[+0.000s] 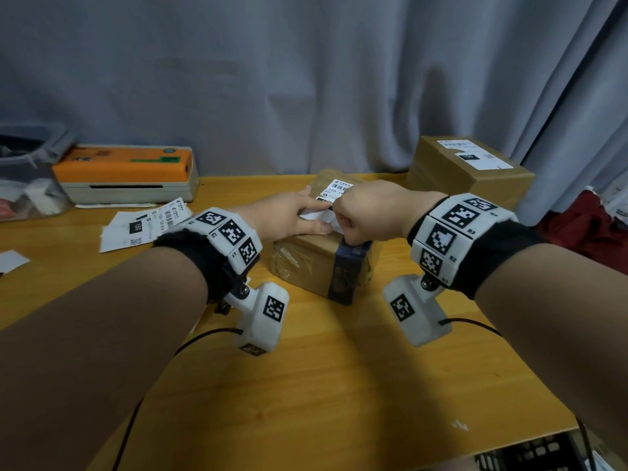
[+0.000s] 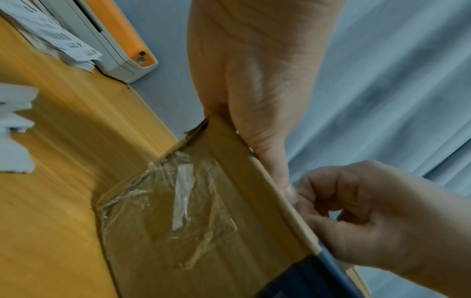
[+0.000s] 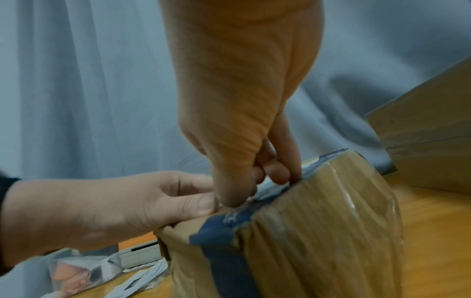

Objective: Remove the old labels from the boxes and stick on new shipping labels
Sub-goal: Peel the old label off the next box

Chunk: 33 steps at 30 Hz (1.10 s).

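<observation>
Yellow wooden worktop (image 1: pixel 306 385) under grey curtains carries it all. Nearest, at 12 o'clock from the wrists, sits the small brown cardboard box with dark blue tape (image 1: pixel 326 263). On its top the left hand (image 1: pixel 292 215), fingers flat and spread, presses down at 9 o'clock, while the right hand (image 1: pixel 368 215) at 3 o'clock pinches the white old shipping label (image 1: pixel 334 195), whose long axis runs away toward 12. Peeling probably goes rightward, away from the bracing hand. Farther, at 1 o'clock, stands a larger labelled brown box (image 1: pixel 472 171).

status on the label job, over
Left hand flat, holding box down. Right hand pinching label at near edge. Nothing in the way.
</observation>
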Motion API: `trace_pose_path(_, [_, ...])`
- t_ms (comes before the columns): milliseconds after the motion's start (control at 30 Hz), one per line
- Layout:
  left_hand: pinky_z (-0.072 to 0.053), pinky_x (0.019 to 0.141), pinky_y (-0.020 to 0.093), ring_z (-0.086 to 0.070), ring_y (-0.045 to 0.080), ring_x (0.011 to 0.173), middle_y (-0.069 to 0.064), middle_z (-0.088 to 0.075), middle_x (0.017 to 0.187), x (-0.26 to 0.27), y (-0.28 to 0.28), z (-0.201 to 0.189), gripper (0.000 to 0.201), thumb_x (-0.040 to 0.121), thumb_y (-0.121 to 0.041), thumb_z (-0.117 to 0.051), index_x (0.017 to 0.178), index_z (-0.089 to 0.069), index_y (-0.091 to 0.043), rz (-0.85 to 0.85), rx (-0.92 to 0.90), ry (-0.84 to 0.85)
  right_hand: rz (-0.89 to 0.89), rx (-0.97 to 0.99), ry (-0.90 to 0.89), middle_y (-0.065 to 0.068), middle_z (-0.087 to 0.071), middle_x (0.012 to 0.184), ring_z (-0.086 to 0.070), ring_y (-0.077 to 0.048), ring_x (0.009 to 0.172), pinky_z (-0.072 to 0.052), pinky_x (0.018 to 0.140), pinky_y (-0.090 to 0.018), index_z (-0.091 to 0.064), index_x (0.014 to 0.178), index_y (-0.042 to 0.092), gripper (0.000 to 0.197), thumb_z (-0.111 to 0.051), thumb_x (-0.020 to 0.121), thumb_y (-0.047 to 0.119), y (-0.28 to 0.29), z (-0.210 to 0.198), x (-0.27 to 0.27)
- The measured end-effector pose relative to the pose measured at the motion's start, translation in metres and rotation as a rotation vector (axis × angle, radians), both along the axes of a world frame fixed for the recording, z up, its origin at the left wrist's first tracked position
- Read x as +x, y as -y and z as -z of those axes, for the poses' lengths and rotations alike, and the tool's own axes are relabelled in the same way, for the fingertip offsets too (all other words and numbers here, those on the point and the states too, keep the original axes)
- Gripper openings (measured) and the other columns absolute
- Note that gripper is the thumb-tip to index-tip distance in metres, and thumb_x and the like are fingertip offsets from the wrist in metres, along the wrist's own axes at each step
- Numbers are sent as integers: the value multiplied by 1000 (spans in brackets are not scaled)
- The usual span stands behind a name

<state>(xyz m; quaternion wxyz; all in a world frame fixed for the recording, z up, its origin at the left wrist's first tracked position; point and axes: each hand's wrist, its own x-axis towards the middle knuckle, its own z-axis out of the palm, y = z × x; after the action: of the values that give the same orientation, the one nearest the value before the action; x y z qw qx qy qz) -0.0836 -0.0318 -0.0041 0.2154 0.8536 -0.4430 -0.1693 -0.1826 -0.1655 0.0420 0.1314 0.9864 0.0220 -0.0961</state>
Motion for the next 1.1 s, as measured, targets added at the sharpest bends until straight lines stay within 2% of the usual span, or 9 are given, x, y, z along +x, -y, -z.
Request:
trace_pose_path(167, [-12, 115, 32, -12, 24, 145, 7, -5, 159, -5, 1, -7, 64, 87, -50, -55, 144, -33, -33, -1, 87, 53, -9, 193, 74, -8, -68, 85, -59, -24, 76, -45, 62, -35, -67, 88, 9, 13, -57, 82, 16, 13, -1, -6])
trace_pose_path(267, [-21, 108, 41, -23, 30, 136, 4, -25, 151, -10, 5, -12, 60, 85, -61, -48, 141, -36, -40, -58, 240, 278, 3, 277, 87, -1, -66, 85, -57, -17, 78, -47, 68, -31, -68, 93, 11, 13, -59, 84, 15, 14, -4, -14])
trace_pose_path(367, [-32, 96, 38, -37, 27, 119, 5, -46, 121, -18, 10, -19, 49, 85, -60, -50, 120, -57, -25, -59, 249, 424, -9, 250, 81, -3, -68, 86, -58, -19, 78, -47, 65, -29, -70, 93, 10, 15, -59, 83, 12, 8, -6, -15])
trace_pose_path(467, [-36, 68, 28, -49, 18, 84, -3, -50, 79, -16, 5, -26, 48, 85, -49, -59, 111, -61, -9, 9, 170, 314, -37, 158, 22, 1, -59, 79, -52, -17, 75, -34, 51, -19, -67, 86, 13, 10, -57, 83, 11, 1, -9, -6])
trace_pose_path(500, [-34, 63, 26, -49, 17, 75, -3, -50, 75, -14, 2, -30, 47, 85, -45, -62, 110, -61, -6, 11, 163, 262, -44, 124, 2, 1, -57, 80, -51, -17, 76, -31, 50, -17, -66, 87, 14, 9, -57, 83, 11, -2, -11, -3])
trace_pose_path(567, [-37, 71, 23, -56, 20, 89, 4, -63, 98, -11, -2, -38, 46, 87, -37, -63, 119, -59, -5, 15, 185, 220, -48, 64, -28, -1, -58, 84, -51, -18, 77, -31, 49, -18, -67, 93, 11, 12, -58, 85, 13, -8, -13, 1])
trace_pose_path(667, [-36, 91, 22, -53, 19, 116, 3, -57, 129, -10, -4, -45, 51, 88, -31, -63, 134, -51, -12, -5, 221, 212, -7, -20, -78, -3, -57, 92, -52, -20, 83, -38, 57, -26, -64, 101, 11, 18, -60, 86, 20, -17, -14, 2])
trace_pose_path(900, [-36, 92, 22, -52, 18, 118, 1, -55, 133, -10, -6, -39, 53, 89, -36, -62, 135, -49, -13, -33, 203, 161, 39, -8, -52, -4, -63, 99, -58, -23, 89, -47, 70, -32, -62, 103, 13, 23, -58, 86, 28, -11, -10, 1])
trace_pose_path(1100, [-36, 96, 25, -50, 19, 120, 2, -52, 136, -11, -8, -33, 55, 88, -38, -61, 136, -48, -14, -46, 173, 133, 50, 100, 38, 4, -55, 83, -50, -18, 78, -33, 51, -23, -54, 85, 21, 3, -55, 84, 24, 0, -5, -2])
